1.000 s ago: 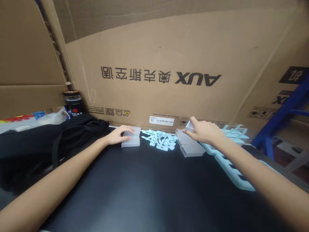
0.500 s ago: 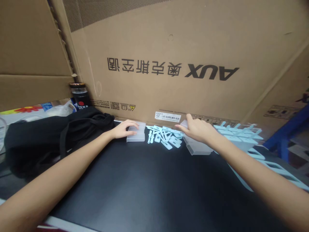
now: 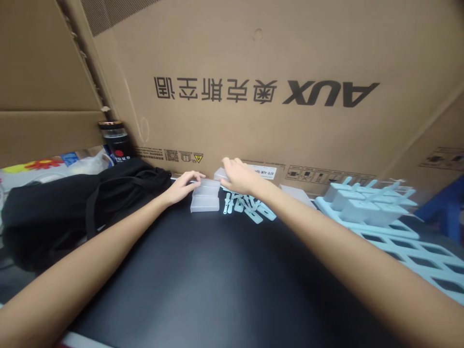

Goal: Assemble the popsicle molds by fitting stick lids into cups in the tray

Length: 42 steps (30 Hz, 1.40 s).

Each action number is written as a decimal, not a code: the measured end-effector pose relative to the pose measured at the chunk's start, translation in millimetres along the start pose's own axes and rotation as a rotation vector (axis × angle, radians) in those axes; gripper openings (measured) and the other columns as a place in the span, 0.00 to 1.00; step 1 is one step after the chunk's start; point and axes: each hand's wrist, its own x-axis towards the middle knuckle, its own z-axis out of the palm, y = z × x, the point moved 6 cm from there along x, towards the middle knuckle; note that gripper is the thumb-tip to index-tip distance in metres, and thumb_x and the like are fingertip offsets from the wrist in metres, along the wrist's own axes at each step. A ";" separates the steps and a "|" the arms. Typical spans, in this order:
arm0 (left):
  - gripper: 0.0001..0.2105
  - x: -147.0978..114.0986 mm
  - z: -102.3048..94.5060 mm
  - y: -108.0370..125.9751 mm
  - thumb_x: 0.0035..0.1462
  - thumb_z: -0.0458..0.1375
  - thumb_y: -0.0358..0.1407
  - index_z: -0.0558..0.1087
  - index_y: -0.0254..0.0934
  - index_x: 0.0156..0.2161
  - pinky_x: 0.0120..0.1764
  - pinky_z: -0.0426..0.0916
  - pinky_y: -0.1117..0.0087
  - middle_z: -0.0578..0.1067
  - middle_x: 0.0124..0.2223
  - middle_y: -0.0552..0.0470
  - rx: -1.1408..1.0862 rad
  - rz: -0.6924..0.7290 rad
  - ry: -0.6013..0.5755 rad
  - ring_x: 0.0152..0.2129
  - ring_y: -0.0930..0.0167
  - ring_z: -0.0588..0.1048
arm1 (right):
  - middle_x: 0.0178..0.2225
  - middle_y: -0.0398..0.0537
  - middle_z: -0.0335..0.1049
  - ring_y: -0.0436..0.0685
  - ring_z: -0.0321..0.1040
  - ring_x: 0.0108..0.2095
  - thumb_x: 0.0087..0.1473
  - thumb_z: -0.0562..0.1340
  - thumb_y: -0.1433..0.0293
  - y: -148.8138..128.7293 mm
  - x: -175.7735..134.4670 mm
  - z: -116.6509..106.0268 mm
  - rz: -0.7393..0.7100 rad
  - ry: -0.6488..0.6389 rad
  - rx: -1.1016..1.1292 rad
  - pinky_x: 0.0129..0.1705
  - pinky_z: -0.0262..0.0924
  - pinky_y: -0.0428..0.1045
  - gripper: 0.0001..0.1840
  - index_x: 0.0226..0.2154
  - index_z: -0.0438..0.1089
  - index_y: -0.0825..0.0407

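Two translucent plastic boxes (image 3: 205, 203) lie side by side at the back of the black table. Fingers apart, my left hand (image 3: 184, 187) is at their left edge, with the fingertips by the farther box. My right hand (image 3: 241, 178) grips another translucent box (image 3: 219, 173), just behind and right of those two. The fingers hide much of the held box. Below my right hand is a loose pile of light-blue popsicle sticks (image 3: 250, 209), partly covered by the wrist. Behind my right forearm lies one more translucent piece (image 3: 297, 194).
A light-blue popsicle mold set (image 3: 369, 205) with upright sticks stands at the right, behind light-blue slotted frames (image 3: 420, 251). A black bag (image 3: 72, 208) and a dark bottle (image 3: 116, 141) are at the left. A large cardboard wall (image 3: 232, 130) closes off the back.
My right hand has moved left with a translucent box, from the right of the stick pile to beside the two boxes. My left hand has drawn back slightly toward their far left edge.
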 end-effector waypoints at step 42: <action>0.13 0.1 6.5 -30.0 0.43 0.62 0.38 0.61 0.39 0.30 0.36 0.66 0.69 0.72 0.30 0.56 -0.120 -0.235 -0.014 0.28 0.70 0.73 | 0.43 0.69 0.73 0.59 0.73 0.33 0.57 0.52 0.58 258.7 -374.4 -54.0 1.175 0.354 -0.027 0.33 0.62 0.52 0.32 0.59 0.52 0.59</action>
